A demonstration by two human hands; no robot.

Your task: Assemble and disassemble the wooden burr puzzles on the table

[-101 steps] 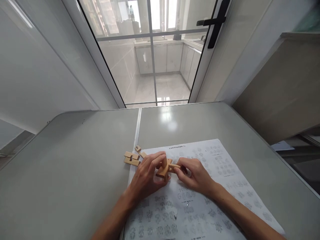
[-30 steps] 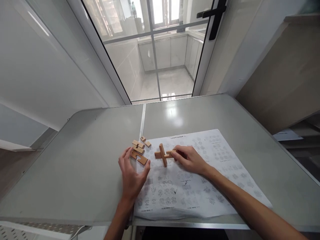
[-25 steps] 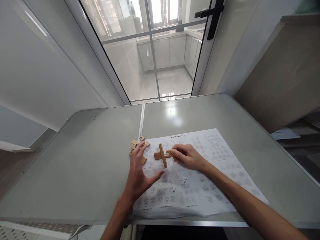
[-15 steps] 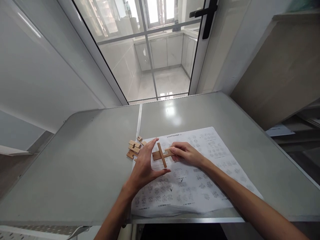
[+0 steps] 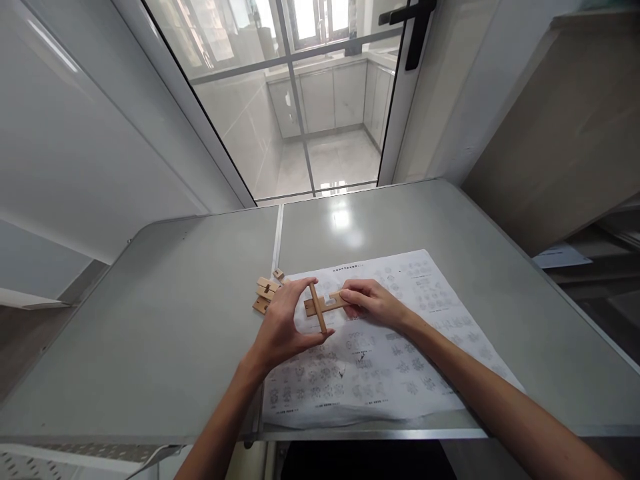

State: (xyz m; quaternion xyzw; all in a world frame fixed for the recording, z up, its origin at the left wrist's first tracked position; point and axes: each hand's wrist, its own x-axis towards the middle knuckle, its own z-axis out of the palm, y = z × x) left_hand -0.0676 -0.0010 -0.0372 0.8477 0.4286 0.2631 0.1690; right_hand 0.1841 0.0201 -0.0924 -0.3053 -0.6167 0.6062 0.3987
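Between the thumb and fingertips of my left hand (image 5: 286,315) is a thin wooden crosspiece (image 5: 318,309), gripped at its two ends. It stands across a flat notched wooden piece (image 5: 332,303), near that piece's left end. My right hand (image 5: 374,303) pinches the right end of the notched piece. Both wooden parts are held above a printed sheet (image 5: 400,400). Just beyond my left hand lies a small pile of notched wooden blocks (image 5: 266,289), partly hidden by the hand. A small block (image 5: 279,274) sits at the pile's far side.
The printed sheet, with rows of small drawings, lies on a grey table (image 5: 165,333) with a seam down it. A glazed door (image 5: 300,133) with a black handle (image 5: 417,27) stands beyond the far edge. Shelves with a paper (image 5: 563,257) are at the right.
My left thumb and fingers have closed onto the crosspiece's ends. The crosspiece has moved slightly left along the notched piece, toward its end. My right hand still holds the notched piece.
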